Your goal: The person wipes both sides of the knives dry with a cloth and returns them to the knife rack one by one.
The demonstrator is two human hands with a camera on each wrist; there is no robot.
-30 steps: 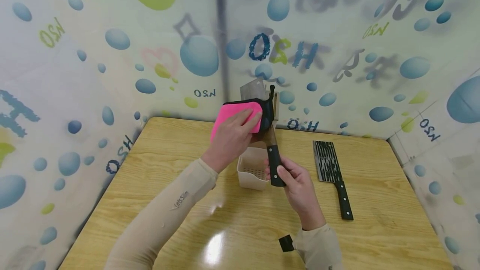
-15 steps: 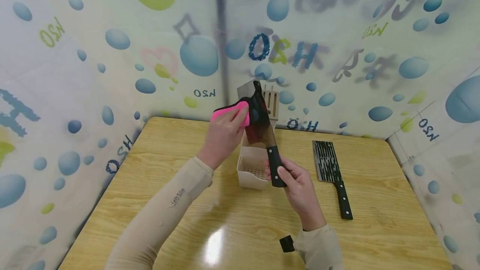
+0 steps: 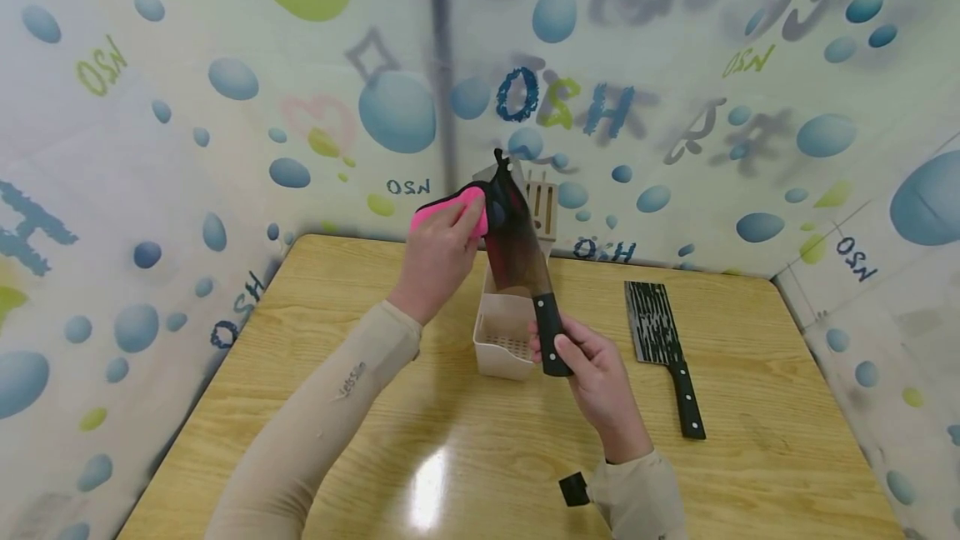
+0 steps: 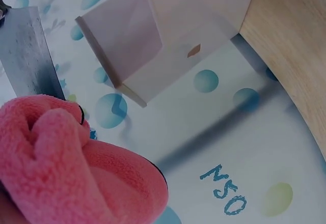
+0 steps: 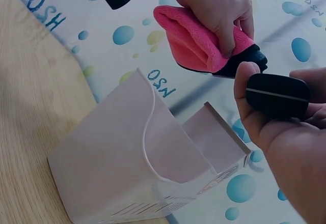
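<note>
My right hand (image 3: 600,377) grips the black riveted handle (image 3: 551,336) of a cleaver (image 3: 517,261), its blade pointing up and away. On the upper blade, my left hand (image 3: 435,261) pinches a folded pink cloth (image 3: 427,213) with a dark underside. The cloth hides part of the blade. In the left wrist view the fluffy pink cloth (image 4: 66,168) lies against the grey blade (image 4: 25,51). From the right wrist view, the handle's butt end (image 5: 277,94) sits between my right thumb and fingers, and my left hand (image 5: 219,5) presses down on the cloth.
Behind the held cleaver stands a beige knife holder (image 3: 498,361) with a perforated open front bin and a slotted rear part (image 3: 545,211). A second cleaver (image 3: 663,348) with a black-streaked blade lies on the wooden table (image 3: 360,440) to the right. Patterned walls surround the table.
My left hand has slid the cloth leftward and slightly up across the blade, uncovering more of its lower part. The right hand keeps its grip nearly in place.
</note>
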